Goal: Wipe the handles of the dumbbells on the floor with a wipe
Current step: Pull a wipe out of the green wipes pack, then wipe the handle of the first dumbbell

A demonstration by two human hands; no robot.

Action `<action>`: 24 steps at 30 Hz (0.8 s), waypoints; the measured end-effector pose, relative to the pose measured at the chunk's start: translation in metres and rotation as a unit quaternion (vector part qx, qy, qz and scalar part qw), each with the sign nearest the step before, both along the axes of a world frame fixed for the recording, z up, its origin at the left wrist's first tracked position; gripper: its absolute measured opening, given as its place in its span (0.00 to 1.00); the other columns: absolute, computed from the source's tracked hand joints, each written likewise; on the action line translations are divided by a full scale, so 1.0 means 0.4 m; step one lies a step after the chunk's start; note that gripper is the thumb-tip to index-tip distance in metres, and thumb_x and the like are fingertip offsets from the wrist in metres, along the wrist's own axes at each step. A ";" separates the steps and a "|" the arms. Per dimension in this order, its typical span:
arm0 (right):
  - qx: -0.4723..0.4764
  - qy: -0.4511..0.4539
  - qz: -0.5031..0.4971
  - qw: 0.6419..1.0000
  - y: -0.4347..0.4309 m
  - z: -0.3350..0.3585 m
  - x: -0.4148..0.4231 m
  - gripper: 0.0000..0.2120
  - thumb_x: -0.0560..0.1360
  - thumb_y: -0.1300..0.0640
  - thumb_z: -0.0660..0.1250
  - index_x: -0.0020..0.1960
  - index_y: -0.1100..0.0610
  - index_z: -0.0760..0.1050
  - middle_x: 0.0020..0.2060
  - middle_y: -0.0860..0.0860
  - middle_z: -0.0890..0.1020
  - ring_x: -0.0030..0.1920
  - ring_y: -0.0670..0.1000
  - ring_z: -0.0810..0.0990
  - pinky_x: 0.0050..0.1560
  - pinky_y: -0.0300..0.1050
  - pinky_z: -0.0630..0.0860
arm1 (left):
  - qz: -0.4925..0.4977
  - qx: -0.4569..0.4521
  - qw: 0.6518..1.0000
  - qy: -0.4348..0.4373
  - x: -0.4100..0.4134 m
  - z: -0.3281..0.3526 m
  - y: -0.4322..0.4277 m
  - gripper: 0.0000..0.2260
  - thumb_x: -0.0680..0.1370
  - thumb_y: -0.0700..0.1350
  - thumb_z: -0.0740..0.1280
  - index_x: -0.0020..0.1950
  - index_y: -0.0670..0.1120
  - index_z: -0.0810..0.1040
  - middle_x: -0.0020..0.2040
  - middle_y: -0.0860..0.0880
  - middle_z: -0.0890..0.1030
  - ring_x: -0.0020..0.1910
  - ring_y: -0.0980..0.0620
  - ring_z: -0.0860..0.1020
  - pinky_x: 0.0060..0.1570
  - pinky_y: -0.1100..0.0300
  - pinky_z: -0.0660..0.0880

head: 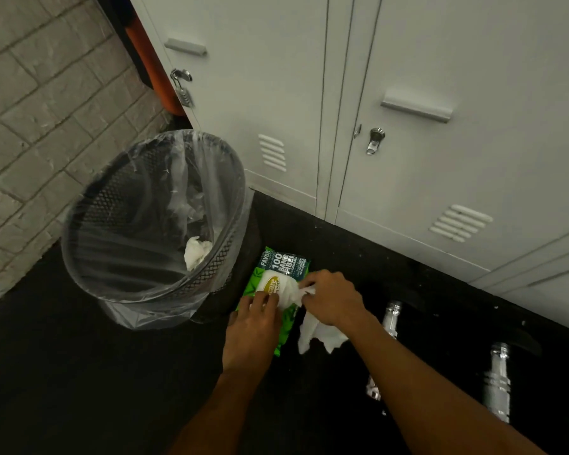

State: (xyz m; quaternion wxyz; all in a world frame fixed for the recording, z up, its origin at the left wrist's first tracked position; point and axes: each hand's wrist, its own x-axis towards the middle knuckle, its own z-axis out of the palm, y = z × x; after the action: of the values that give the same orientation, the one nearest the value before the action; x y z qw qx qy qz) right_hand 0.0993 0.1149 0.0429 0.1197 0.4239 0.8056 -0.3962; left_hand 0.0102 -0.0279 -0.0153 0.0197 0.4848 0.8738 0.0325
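1. The pack of wipes (283, 257), green with a white flap, lies flat on the dark floor (79, 372). We take it as our reference for every position below.
2. The left hand (253, 326) rests on the pack's near end. Its fingers lie close together on the white flap and press the pack down.
3. The right hand (332, 298) sits at the pack's right edge, level with the flap. Its fingertips are narrowly closed, pinching a white wipe (312, 333) at the pack's opening. The wipe's loose end trails from under the hand down to the floor, just right of the pack.
4. The nearer dumbbell (391, 320) lies on the floor to the right of the pack. We see its chrome handle only in part, because the right forearm crosses over it.
5. The farther dumbbell (498, 382) lies farther right of the pack, well apart from it. Its chrome handle is in plain view, while the dark heads of both dumbbells blend into the floor.
6. The waste bin (122, 192), black mesh with a clear liner, stands just left of the pack. A crumpled wipe (196, 252) lies inside it.
7. The grey lockers (440, 60) stand behind the pack. A padlock (185, 96) hangs on the door behind and to its left.
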 end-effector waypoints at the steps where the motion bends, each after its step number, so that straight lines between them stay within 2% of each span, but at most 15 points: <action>1: -0.013 0.018 -0.032 0.999 0.022 0.018 0.018 0.14 0.72 0.53 0.68 0.58 0.48 0.78 0.56 0.53 0.80 0.52 0.54 0.80 0.52 0.48 0.79 | 0.003 -0.021 1.000 0.004 0.004 0.003 0.008 0.13 0.78 0.51 0.63 0.62 0.50 0.75 0.59 0.49 0.77 0.58 0.47 0.75 0.49 0.49 0.77; 4: -0.123 0.076 -0.095 0.985 0.073 0.067 0.069 0.16 0.70 0.57 0.71 0.57 0.50 0.77 0.51 0.51 0.78 0.45 0.46 0.77 0.45 0.39 0.76 | 0.020 -0.089 0.996 0.000 0.028 0.027 0.022 0.16 0.79 0.51 0.60 0.66 0.52 0.71 0.65 0.50 0.73 0.63 0.47 0.71 0.56 0.47 0.73; 7: -0.216 0.126 -0.130 0.959 0.084 0.122 0.102 0.19 0.69 0.64 0.68 0.57 0.50 0.77 0.47 0.51 0.78 0.44 0.46 0.77 0.43 0.39 0.76 | 0.057 -0.096 0.994 -0.010 0.047 0.060 0.038 0.17 0.78 0.50 0.60 0.67 0.53 0.71 0.66 0.51 0.72 0.64 0.48 0.70 0.59 0.48 0.71; 9: -0.250 0.167 -0.128 0.945 0.080 0.164 0.116 0.20 0.70 0.67 0.66 0.58 0.51 0.77 0.46 0.50 0.79 0.42 0.46 0.78 0.40 0.36 0.77 | 0.073 0.001 0.995 -0.075 0.056 0.086 0.060 0.15 0.77 0.47 0.63 0.63 0.51 0.75 0.63 0.50 0.75 0.62 0.46 0.72 0.58 0.50 0.72; 10: -0.260 0.187 -0.123 0.939 0.078 0.186 0.124 0.21 0.70 0.68 0.65 0.59 0.50 0.77 0.48 0.50 0.80 0.45 0.46 0.79 0.43 0.36 0.79 | 0.088 0.082 0.979 -0.167 0.062 0.111 0.073 0.13 0.75 0.45 0.64 0.60 0.49 0.77 0.60 0.49 0.77 0.60 0.46 0.74 0.57 0.52 0.72; 11: -0.272 0.205 -0.117 0.933 0.078 0.207 0.131 0.21 0.70 0.68 0.65 0.59 0.49 0.78 0.50 0.51 0.80 0.48 0.48 0.80 0.47 0.40 0.80 | 0.118 0.156 0.931 -0.308 0.071 0.149 0.090 0.13 0.74 0.45 0.63 0.57 0.49 0.79 0.57 0.50 0.78 0.58 0.47 0.76 0.55 0.55 0.73; 13: -0.304 0.242 -0.112 0.915 0.082 0.254 0.150 0.22 0.71 0.67 0.65 0.58 0.46 0.78 0.54 0.53 0.80 0.54 0.54 0.80 0.54 0.50 0.80 | 0.170 0.207 0.771 -0.578 0.103 0.251 0.119 0.18 0.71 0.49 0.59 0.57 0.48 0.79 0.55 0.50 0.81 0.55 0.49 0.78 0.49 0.60 0.74; 14: -0.323 0.262 -0.117 0.902 0.085 0.275 0.160 0.22 0.71 0.67 0.65 0.59 0.46 0.79 0.56 0.55 0.79 0.56 0.56 0.80 0.56 0.53 0.79 | 0.169 0.210 0.700 -0.661 0.113 0.288 0.126 0.20 0.70 0.50 0.58 0.58 0.46 0.80 0.55 0.47 0.82 0.55 0.49 0.79 0.48 0.59 0.75; 15: -0.343 0.282 -0.126 0.887 0.090 0.295 0.171 0.22 0.72 0.67 0.65 0.59 0.46 0.79 0.58 0.57 0.79 0.58 0.59 0.79 0.58 0.55 0.78 | 0.154 0.211 0.657 -0.707 0.118 0.318 0.128 0.22 0.71 0.51 0.58 0.60 0.43 0.79 0.56 0.43 0.82 0.55 0.47 0.79 0.50 0.56 0.75; 16: -0.360 0.304 -0.137 0.871 0.096 0.316 0.181 0.22 0.72 0.68 0.65 0.60 0.47 0.78 0.59 0.58 0.79 0.59 0.60 0.79 0.59 0.56 0.78 | 0.132 0.216 0.635 -0.730 0.121 0.347 0.128 0.24 0.72 0.52 0.59 0.62 0.41 0.78 0.58 0.40 0.82 0.57 0.45 0.79 0.54 0.51 0.75; 19: -0.363 0.344 -0.168 0.850 0.107 0.368 0.212 0.23 0.72 0.68 0.69 0.63 0.49 0.77 0.61 0.60 0.78 0.60 0.60 0.80 0.59 0.58 0.78 | 0.090 0.236 0.617 -0.745 0.120 0.416 0.121 0.23 0.73 0.49 0.64 0.65 0.38 0.75 0.62 0.36 0.78 0.63 0.36 0.75 0.63 0.38 0.68; 22: -0.336 0.362 -0.205 0.845 0.106 0.401 0.245 0.24 0.71 0.66 0.72 0.64 0.50 0.76 0.59 0.61 0.80 0.57 0.58 0.82 0.59 0.59 0.78 | 0.082 0.269 0.594 -0.754 0.123 0.481 0.113 0.19 0.75 0.41 0.67 0.64 0.37 0.76 0.62 0.34 0.78 0.62 0.34 0.76 0.62 0.35 0.68; 24: -0.343 0.362 -0.216 0.839 0.097 0.413 0.265 0.24 0.69 0.59 0.74 0.64 0.49 0.76 0.57 0.59 0.82 0.56 0.57 0.82 0.59 0.58 0.78 | 0.082 0.278 0.582 -0.760 0.129 0.519 0.107 0.17 0.76 0.40 0.67 0.65 0.37 0.75 0.62 0.35 0.78 0.62 0.35 0.77 0.62 0.36 0.71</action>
State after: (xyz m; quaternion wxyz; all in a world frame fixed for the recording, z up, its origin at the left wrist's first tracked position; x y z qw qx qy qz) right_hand 0.2052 0.1536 0.2080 -0.1315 0.3451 0.4917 -0.7885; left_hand 0.0617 0.0147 0.1922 0.5381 0.1911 0.5245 0.6315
